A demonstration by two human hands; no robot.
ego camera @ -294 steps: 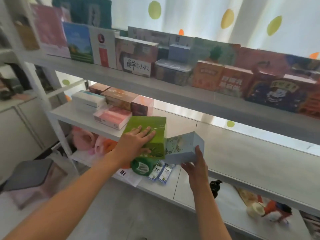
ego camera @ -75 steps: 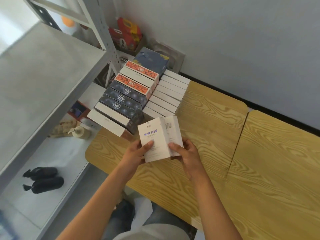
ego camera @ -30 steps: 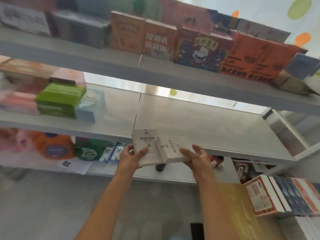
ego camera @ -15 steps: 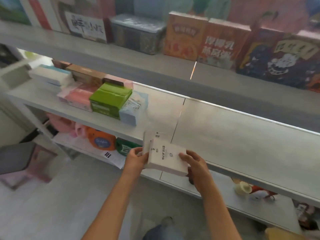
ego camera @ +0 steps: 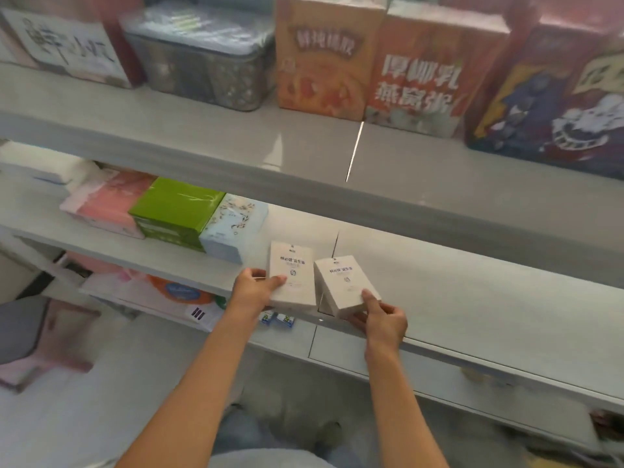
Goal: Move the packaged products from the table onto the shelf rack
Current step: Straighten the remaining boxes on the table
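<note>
Both hands grip one white box each at the near edge of the middle shelf (ego camera: 472, 298).

1. Left hand (ego camera: 251, 290): clenched on the near left corner of the left box (ego camera: 292, 271), thumb on the printed top face, fingers at the left side. This box lies flat on the shelf, long axis running near to far.
2. Right hand (ego camera: 385, 320): grasping the near right corner of the right box (ego camera: 342, 285), thumb on top, fingers underneath. This box is tilted; its near end overhangs the shelf edge, and whether the far end touches the shelf cannot be told.
3. The two boxes lie side by side, just apart, either side of the seam between shelf panels.

Shelf contents, middle level, left of the white boxes:
- blue box (ego camera: 233, 228), nearest to the left box but apart from it;
- green box (ego camera: 175, 211), touching the blue box;
- pink box (ego camera: 104, 207), touching the green box.

Right of the hands the middle shelf is bare grey board.

Top shelf (ego camera: 236, 143) carries a grey tin (ego camera: 199, 55), an orange carton (ego camera: 320, 59), a red carton (ego camera: 429, 69) and a dark carton (ego camera: 553, 106), standing in a row at the far side.

Bottom shelf (ego camera: 287, 336) is visible below the left hand, with small items too blurred to identify.
</note>
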